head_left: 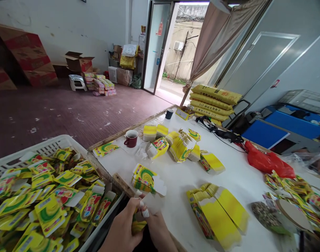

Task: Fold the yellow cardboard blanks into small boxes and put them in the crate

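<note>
1. A white tabletop (175, 182) is before me.
2. The white basket (58, 140) of yellow packs is nearer the left hand (124, 222).
3. A small stack of boxes (146, 178) lies just past both hands.
4. The left hand pinches a yellow pack (138, 226) — the right hand (157, 227) is bent close; its grip I can't tell.
5. The pinched pack sits between them, mostly hidden — I can't see which way its long side points.

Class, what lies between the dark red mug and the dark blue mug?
In the head view, two small yellow carton stacks sit roughly between the dark red mug and dark blue mug.
</note>
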Available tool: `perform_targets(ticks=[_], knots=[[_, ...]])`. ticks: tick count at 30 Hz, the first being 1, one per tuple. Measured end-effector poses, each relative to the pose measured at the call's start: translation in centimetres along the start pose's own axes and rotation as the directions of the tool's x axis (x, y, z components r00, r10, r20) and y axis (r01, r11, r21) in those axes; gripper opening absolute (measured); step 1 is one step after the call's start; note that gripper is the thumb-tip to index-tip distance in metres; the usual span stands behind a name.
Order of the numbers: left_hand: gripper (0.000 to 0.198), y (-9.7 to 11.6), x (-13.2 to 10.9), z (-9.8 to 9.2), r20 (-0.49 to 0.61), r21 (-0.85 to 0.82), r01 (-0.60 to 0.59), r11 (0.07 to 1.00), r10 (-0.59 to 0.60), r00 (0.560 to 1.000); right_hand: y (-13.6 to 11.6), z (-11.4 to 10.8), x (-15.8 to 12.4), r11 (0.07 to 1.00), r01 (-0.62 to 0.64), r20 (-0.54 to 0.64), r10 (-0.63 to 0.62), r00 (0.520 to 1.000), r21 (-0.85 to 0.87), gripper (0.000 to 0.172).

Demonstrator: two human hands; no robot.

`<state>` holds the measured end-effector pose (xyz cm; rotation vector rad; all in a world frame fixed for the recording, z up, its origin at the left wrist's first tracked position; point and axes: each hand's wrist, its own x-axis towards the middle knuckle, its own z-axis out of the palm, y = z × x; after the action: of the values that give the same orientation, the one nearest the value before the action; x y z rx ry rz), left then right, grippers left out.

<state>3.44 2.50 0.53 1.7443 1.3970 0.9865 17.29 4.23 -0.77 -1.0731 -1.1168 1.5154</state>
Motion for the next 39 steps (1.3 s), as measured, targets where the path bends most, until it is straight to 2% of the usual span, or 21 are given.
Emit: perform_targets(ticks=[2,4,6,9,11,12,14,17,21,24,27,29,31,32,33,34,35,36,37,38,39], knots=[[0.040,-0.2,0.1,-0.1,0.116,-0.033,0.036,0.999,-0.032,0.993,0.3,-0.3,-0.4,0.995,0.068,0.055,-0.064,0.996,-0.071,0.069],[0.051,-0.8,0.0,0.0,0.149,-0.039,0.104,0.994,-0.097,0.984,0.8,-0.7,-0.8,0.967,0.171,0.121,-0.150,0.981,-0.189,0.058],[0.065,-1.7,0.0,0.3,0.075,-0.015,0.134,0.991,-0.132,0.988,1.5,-1.2,-0.9,0.916,0.264,0.152,-0.227,0.962,-0.303,0.056],[0.069,-2.8,-0.1,0.9,-0.067,0.054,0.109,0.993,-0.105,0.992,2.6,-1.9,-0.6,0.879,0.277,0.061,-0.275,0.959,-0.387,0.051],[0.062,-2.7,0.0,0.8,-0.067,0.074,0.117,0.990,-0.112,0.991,3.0,-2.3,-0.5,0.858,0.276,0.019,-0.297,0.955,-0.434,0.054],[0.057,-2.5,0.1,0.5,-0.037,0.072,0.129,0.989,-0.126,0.991,3.0,-2.5,-0.4,0.836,0.291,0.047,-0.305,0.951,-0.464,0.056],[0.049,-1.9,0.4,-0.5,0.041,0.069,0.148,0.987,-0.151,0.988,2.4,-2.7,-0.4,0.780,0.341,0.177,-0.293,0.940,-0.524,0.059],[0.045,-0.8,1.0,-2.2,0.155,0.099,0.158,0.982,-0.172,0.973,0.5,-3.3,-0.1,0.738,0.367,0.350,-0.188,0.918,-0.567,0.046],[0.043,-0.3,1.2,-3.0,0.266,0.130,0.170,0.977,-0.199,0.943,-2.0,-3.9,0.5,0.753,0.338,0.459,-0.053,0.887,-0.565,0.030],[0.051,-0.6,0.8,-2.4,0.222,0.131,0.172,0.976,-0.198,0.955,-2.0,-3.2,0.4,0.784,0.275,0.392,-0.044,0.919,-0.556,0.031],[0.060,-1.5,0.2,-1.7,0.142,0.062,0.224,0.973,-0.230,0.963,-0.7,-2.2,0.0,0.835,0.244,0.333,-0.079,0.940,-0.493,0.039],[0.056,-2.2,-0.1,-1.7,0.091,-0.072,0.259,0.963,-0.252,0.964,0.2,-2.1,0.1,0.877,0.244,0.310,-0.117,0.944,-0.413,0.057],[0.057,-2.9,-0.2,-2.0,-0.051,-0.307,0.282,0.909,-0.312,0.949,0.7,-2.8,1.0,0.886,0.256,0.218,-0.182,0.959,-0.387,0.074],[0.059,-3.3,-0.1,-2.2,-0.163,-0.459,0.264,0.848,-0.373,0.914,0.9,-3.4,1.8,0.869,0.255,0.134,-0.218,0.967,-0.424,0.073],[0.059,-3.6,0.0,-2.5,-0.273,-0.617,0.215,0.757,-0.462,0.844,1.0,-4.1,2.7,0.833,0.239,0.034,-0.257,0.966,-0.500,0.067],[0.058,-3.8,0.2,-2.8,-0.347,-0.759,0.137,0.636,-0.574,0.742,1.0,-4.8,3.6,0.772,0.192,-0.070,-0.291,0.954,-0.606,0.054],[0.054,-4.0,0.5,-3.1,-0.360,-0.866,0.049,0.498,-0.688,0.629,1.1,-5.4,4.6,0.694,0.115,-0.149,-0.308,0.940,-0.711,0.043],[0.049,-4.0,0.7,-3.2,-0.309,-0.934,-0.016,0.357,-0.784,0.539,1.2,-5.9,5.4,0.612,0.033,-0.204,-0.313,0.928,-0.790,0.034],[0.043,-3.9,0.9,-3.2,-0.215,-0.974,-0.038,0.225,-0.850,0.481,1.4,-6.2,6.1,0.543,-0.034,-0.238,-0.311,0.920,-0.839,0.027],[0.038,-3.7,1.1,-3.0,-0.111,-0.993,-0.018,0.115,-0.886,0.450,1.6,-6.5,6.6,0.493,-0.078,-0.256,-0.304,0.918,-0.866,0.023],[0.034,-3.4,1.3,-2.7,-0.017,-0.999,0.037,0.037,-0.899,0.438,1.9,-6.5,6.9,0.466,-0.099,-0.262,-0.299,0.917,-0.879,0.021]])
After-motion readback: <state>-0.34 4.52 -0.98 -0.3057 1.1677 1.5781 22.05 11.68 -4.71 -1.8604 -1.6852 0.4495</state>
